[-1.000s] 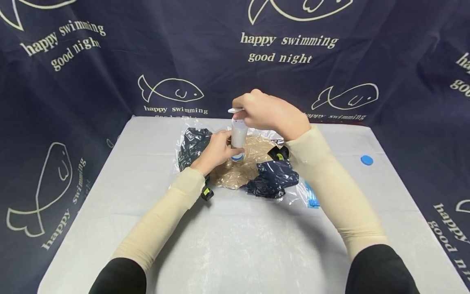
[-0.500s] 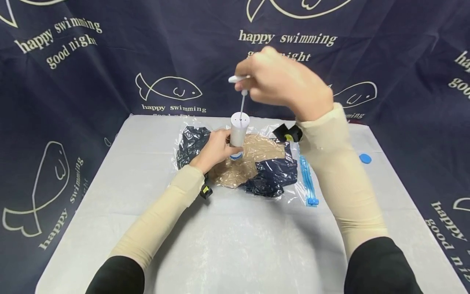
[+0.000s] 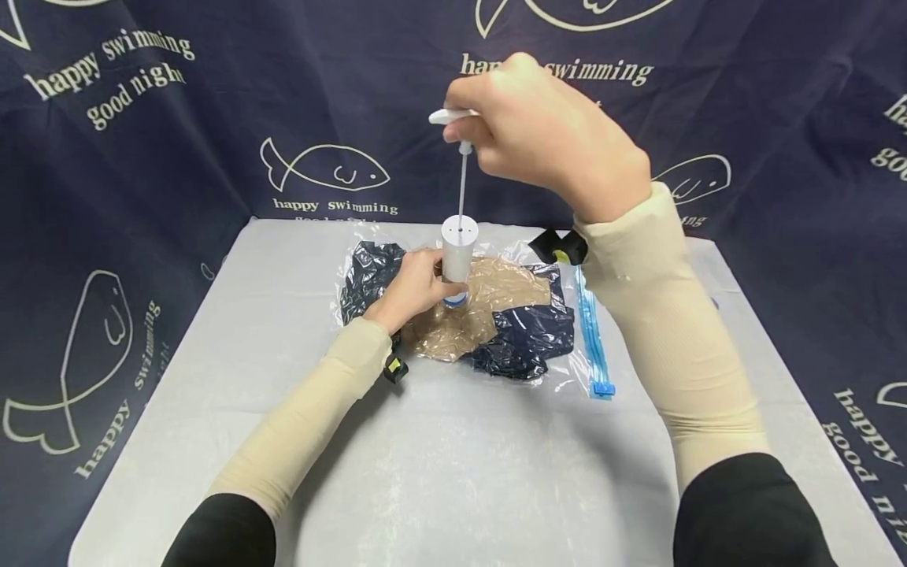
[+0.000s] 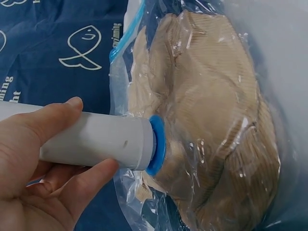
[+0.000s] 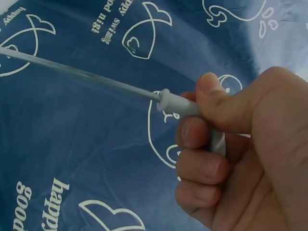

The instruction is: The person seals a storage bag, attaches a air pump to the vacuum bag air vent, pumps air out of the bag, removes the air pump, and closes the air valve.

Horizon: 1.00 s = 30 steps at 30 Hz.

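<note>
A white hand pump stands upright on the blue valve of a clear vacuum storage bag with tan and dark folded clothes inside. My left hand grips the pump's barrel low down, thumb and fingers round it, close over the bag. High above, my right hand holds the pump's white T-shaped handle, fingers curled round it. The thin metal rod stretches long between handle and barrel top. In the left wrist view the barrel's end sits right at the valve.
The bag's blue zip strip with its slider lies along its right side. A blue cap is mostly hidden behind the right forearm. A white sheet covers the table; a dark fish-print curtain hangs behind and at both sides.
My right hand has risen with the handle, drawing the rod far out of the barrel. The left hand keeps its grip on the barrel. The right forearm now covers most of the blue cap.
</note>
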### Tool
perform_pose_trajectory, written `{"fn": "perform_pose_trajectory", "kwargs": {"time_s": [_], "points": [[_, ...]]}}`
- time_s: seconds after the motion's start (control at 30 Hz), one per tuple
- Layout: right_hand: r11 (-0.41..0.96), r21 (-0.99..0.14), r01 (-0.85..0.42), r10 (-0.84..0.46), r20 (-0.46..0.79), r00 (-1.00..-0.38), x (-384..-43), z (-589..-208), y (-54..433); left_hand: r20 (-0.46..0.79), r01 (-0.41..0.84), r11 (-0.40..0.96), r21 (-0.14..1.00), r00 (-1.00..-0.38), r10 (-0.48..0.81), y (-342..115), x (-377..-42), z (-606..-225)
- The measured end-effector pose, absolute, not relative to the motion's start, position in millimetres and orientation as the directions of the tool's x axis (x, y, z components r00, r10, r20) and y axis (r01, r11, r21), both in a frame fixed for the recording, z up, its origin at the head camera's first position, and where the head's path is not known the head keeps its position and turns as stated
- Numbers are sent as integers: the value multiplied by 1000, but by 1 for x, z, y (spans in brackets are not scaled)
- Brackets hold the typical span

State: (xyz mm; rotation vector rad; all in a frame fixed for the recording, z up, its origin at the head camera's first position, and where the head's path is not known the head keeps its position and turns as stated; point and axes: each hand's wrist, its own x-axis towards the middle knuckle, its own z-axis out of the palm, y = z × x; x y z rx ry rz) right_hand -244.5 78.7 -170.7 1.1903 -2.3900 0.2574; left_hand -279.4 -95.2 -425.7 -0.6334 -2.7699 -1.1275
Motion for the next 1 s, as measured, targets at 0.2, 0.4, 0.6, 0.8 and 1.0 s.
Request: {"fn": "perform_pose_trajectory", "kwargs": {"time_s": [0.2,0.4,0.6,0.8,1.0], "points": [[607,0,-795,-700,473,-534,-242,-178,75,245,405,642,651,-913,327,-97,-280,-424],[618,-60,-784,-698,418,-582,-246,-207,79,237,399,633,663,-915,328,-95,-278,-425],[631,-130,-764,-681,379,-627,-250,-243,82,233,395,618,680,-915,329,-93,-275,-427],[624,-174,-762,-679,361,-639,-257,-275,83,245,394,627,672,-917,314,-92,-274,-428],[604,-189,-774,-668,409,-621,-262,-290,85,270,397,631,666,-917,292,-87,-271,-428]]}}
